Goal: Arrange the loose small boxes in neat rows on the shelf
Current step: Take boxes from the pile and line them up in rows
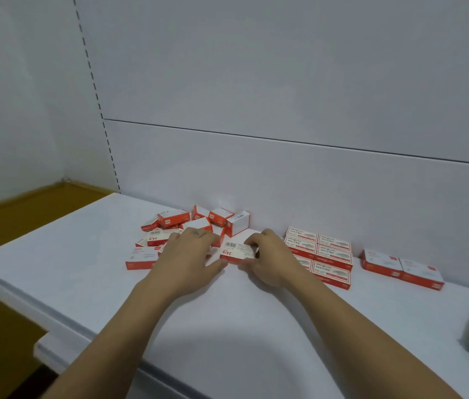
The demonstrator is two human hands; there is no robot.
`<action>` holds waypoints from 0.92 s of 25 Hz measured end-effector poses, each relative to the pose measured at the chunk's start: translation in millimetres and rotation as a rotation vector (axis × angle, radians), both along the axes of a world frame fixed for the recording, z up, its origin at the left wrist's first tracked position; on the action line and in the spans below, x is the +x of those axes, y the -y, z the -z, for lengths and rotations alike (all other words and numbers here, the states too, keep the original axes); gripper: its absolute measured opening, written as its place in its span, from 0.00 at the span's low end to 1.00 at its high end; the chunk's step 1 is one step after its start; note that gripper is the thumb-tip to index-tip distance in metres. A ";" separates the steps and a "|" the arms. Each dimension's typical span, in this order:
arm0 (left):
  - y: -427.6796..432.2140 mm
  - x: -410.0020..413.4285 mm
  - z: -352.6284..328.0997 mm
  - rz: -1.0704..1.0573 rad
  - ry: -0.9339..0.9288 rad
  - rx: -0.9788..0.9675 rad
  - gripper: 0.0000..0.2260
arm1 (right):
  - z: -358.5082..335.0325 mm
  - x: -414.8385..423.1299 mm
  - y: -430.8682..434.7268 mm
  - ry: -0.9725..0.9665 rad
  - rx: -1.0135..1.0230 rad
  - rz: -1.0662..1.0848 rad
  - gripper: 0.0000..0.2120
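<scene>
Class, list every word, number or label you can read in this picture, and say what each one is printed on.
"24/6", in red: on the held box, pinched by the right hand.
"24/6", in red: on a pile box left of it.
All other print, arranged rows included: too blurred to read.

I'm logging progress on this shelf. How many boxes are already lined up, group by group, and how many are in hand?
Boxes in the neat block: 6
Boxes in the neat pair: 2
The held box, pinched by the right hand: 1
Total: 9
The loose pile is left out: its boxes overlap and the left hand covers part.
</scene>
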State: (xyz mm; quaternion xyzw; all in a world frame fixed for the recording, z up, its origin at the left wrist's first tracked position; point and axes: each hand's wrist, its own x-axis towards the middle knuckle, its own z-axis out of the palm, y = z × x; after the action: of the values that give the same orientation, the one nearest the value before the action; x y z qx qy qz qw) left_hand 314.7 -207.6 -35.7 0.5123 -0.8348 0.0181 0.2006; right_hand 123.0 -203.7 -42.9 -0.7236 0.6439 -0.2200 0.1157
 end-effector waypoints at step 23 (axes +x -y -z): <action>-19.7 -145.7 12.3 0.538 -0.321 0.225 0.32 | -5.3 -138.0 -123.5 0.012 -0.253 0.282 0.21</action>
State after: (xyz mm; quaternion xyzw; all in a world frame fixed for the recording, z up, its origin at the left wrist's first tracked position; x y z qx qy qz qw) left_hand 169.0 -187.8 -47.9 0.2887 -0.8948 -0.2085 0.2693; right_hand -15.1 -80.2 -37.6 -0.6339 0.7053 -0.3174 -0.0045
